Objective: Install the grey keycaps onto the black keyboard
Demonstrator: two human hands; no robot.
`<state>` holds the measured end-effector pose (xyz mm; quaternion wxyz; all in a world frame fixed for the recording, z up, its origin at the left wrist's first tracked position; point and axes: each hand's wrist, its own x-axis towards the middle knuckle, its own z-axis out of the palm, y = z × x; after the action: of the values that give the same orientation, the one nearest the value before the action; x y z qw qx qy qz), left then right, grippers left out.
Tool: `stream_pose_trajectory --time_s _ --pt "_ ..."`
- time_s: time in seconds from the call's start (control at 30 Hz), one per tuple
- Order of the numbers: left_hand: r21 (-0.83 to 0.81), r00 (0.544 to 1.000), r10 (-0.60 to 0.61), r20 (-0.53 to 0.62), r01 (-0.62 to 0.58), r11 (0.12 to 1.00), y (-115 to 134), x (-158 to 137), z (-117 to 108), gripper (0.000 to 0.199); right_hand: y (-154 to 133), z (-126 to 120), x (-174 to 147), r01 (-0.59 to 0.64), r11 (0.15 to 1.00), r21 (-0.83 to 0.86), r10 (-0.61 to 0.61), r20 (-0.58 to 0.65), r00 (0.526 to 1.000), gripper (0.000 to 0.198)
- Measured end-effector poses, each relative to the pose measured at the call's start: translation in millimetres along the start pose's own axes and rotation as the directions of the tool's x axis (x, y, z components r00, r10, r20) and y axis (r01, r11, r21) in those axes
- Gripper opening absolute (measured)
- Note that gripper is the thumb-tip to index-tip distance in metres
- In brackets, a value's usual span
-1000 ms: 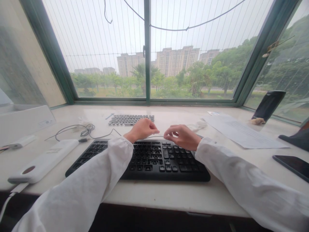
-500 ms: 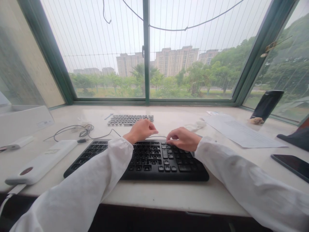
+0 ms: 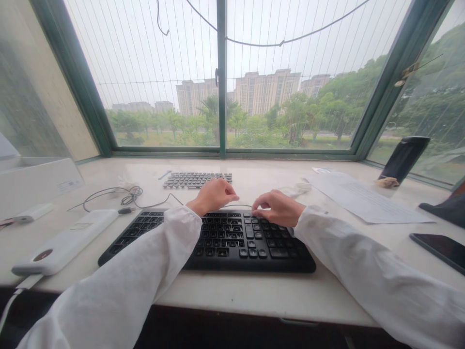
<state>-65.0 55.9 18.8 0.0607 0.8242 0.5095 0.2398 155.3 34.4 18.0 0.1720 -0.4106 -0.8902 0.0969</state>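
A black keyboard (image 3: 250, 265) lies flat on the white sill in front of me. Much of its left and middle shows open sockets without keycaps, while caps sit on the right-hand blocks. Over its upper middle edge hovers my left hand (image 3: 215, 196), thumb and fingers pressed together; anything between them is hidden. My right hand (image 3: 279, 208) is at the top edge further right, fingers curled in a pinch close to the top-row keys. Whatever those fingertips hold is too small to make out. Behind my left hand, loose keycaps (image 3: 192, 180) are laid out in rows.
On the left are a white power bank (image 3: 69, 242), a coiled black cable (image 3: 132, 195) and a white box (image 3: 43, 182). Printed paper (image 3: 363, 198), a smartphone (image 3: 441, 251) and a dark upright object (image 3: 404, 160) are on the right. The window frame (image 3: 290, 154) bounds the back.
The whole view has shifted slightly to the right. Both hands keep nearly the same pose and place over the keyboard.
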Motion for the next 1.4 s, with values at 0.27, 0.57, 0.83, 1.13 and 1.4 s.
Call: stream_pose_trajectory --time_s 0.27,0.57,0.83,1.13,1.4 --pt "0.015 1.000 -0.005 -0.009 0.005 1.000 -3 0 0 0.024 -5 6 2 0.008 1.000 0.013 -0.008 -0.008 1.000 0.020" --pt "0.259 0.975 -0.209 -0.082 0.223 0.940 -14 -1 -17 0.018 -4 4 1 -0.010 1.000 0.003 0.010 -0.044 0.999 0.021" --pt "0.274 0.969 -0.231 -0.083 0.245 0.930 -18 0 -19 0.017 0 2 2 -0.042 0.999 0.017 0.042 0.009 0.999 0.024" --pt "0.337 0.949 -0.291 -0.123 0.315 0.887 -24 -1 -25 0.017 3 1 2 -0.045 0.999 0.011 0.045 -0.015 0.999 0.026" --pt "0.343 0.949 -0.288 -0.133 0.316 0.885 -19 -2 -27 0.018 6 3 4 -0.091 0.992 0.082 0.087 0.060 0.994 0.032"
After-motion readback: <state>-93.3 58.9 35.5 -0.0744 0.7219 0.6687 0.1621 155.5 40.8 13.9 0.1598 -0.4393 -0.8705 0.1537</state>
